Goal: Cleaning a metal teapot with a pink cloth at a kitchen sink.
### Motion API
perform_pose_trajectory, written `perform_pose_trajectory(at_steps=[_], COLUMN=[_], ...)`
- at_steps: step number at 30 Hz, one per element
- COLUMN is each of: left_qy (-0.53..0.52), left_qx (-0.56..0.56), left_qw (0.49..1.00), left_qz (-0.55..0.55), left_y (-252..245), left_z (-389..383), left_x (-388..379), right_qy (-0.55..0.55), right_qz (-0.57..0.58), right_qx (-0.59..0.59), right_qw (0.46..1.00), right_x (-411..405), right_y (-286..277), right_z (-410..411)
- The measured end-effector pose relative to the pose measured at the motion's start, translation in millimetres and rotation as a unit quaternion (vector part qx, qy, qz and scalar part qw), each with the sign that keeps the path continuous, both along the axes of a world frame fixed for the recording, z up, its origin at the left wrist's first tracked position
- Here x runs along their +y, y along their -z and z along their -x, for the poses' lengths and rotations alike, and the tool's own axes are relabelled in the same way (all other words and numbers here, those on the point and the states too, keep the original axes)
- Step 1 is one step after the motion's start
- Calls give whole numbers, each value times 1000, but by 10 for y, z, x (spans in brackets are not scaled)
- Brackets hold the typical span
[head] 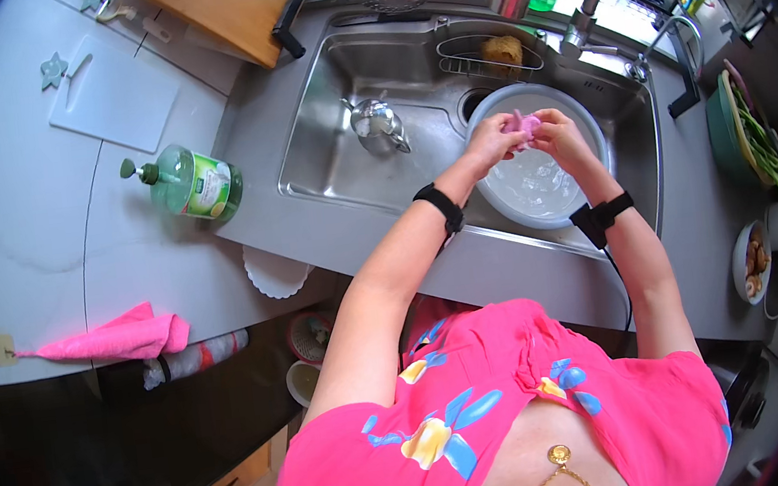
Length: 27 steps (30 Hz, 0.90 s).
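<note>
My left hand and my right hand meet over a pale round basin, both with their fingers pinching a small soft pink item. What this item is cannot be made out, as the fingers cover part of it. Clear water glints inside the basin. The basin rests in the right half of a stainless steel sink, partly in front of the round drain opening. To the left in the sink lies a shiny metal vessel.
A wire rack with a brown scrubber hangs at the sink's back, near the faucet. On the left counter are a green pump bottle and a white board. Green vegetables and a white bowl stand right.
</note>
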<state>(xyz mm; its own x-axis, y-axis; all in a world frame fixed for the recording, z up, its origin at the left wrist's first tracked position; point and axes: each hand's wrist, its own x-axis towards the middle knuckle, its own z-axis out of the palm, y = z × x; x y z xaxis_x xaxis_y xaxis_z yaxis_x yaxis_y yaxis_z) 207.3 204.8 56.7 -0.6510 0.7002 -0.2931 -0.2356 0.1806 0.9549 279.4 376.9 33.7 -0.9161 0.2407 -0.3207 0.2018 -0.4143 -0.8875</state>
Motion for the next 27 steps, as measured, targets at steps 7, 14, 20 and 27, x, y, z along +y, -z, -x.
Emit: perform_pose_trajectory(at_steps=[7,14,20,27], left_qy=[-70,-89,-39,40], left_qx=[18,-55,-126,-135], left_qw=[997,989,974,963], left_qz=[-11,-101,-182,-230], left_y=[68,-467,-800,-868], left_z=[123,286,384,585], left_x=[-248,-408,-583,-819], right_qy=[22,-20,23,19], right_qz=[-159,-465,-236,-21], right_qx=[38,113,93,54], right_qw=[986,878,967,998], right_x=[-353,-382,-690,-1038], right_y=[-328,-675,-1031,-922], right_z=[-112,-132,-76,64])
